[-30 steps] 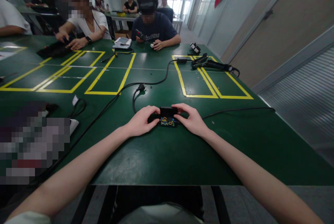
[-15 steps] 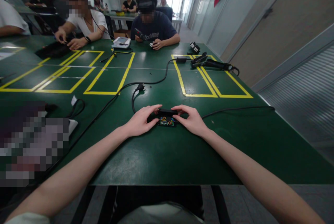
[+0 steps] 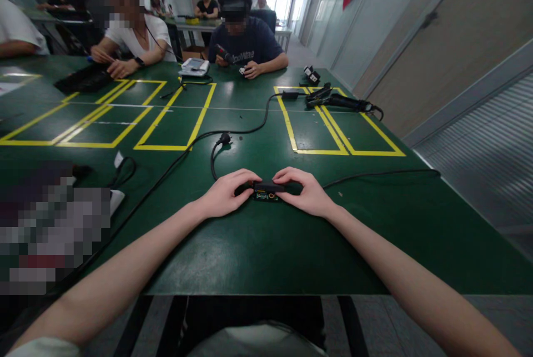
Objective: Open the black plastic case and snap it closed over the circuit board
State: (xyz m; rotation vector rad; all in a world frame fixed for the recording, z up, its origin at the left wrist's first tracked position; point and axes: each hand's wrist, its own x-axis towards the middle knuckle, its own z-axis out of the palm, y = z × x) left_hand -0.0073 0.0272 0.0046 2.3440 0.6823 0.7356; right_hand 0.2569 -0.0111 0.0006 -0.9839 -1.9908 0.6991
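Note:
In the head view, a small black power adapter lies on the green table (image 3: 266, 251) between my hands, its circuit board (image 3: 262, 196) partly exposed along the near side. A black adapter cover (image 3: 269, 185) sits tilted over the board. My left hand (image 3: 227, 193) pinches the left end of the cover and casing, with thumb at the near side and fingers at the far side. At the right end, my right hand (image 3: 308, 193) grips the same cover in a similar pinch. Whether the cover touches the casing all round is hidden.
A cord with a black plug (image 3: 225, 139) lies just beyond my left hand. Another black cable (image 3: 383, 172) runs off to the right. Yellow tape rectangles, a black tool (image 3: 341, 102) and a long cord lie farther off. Two co-workers sit opposite.
The black cover has come down and nearer, over the board, so less of the circuit board shows. Both hands have stayed in place around it.

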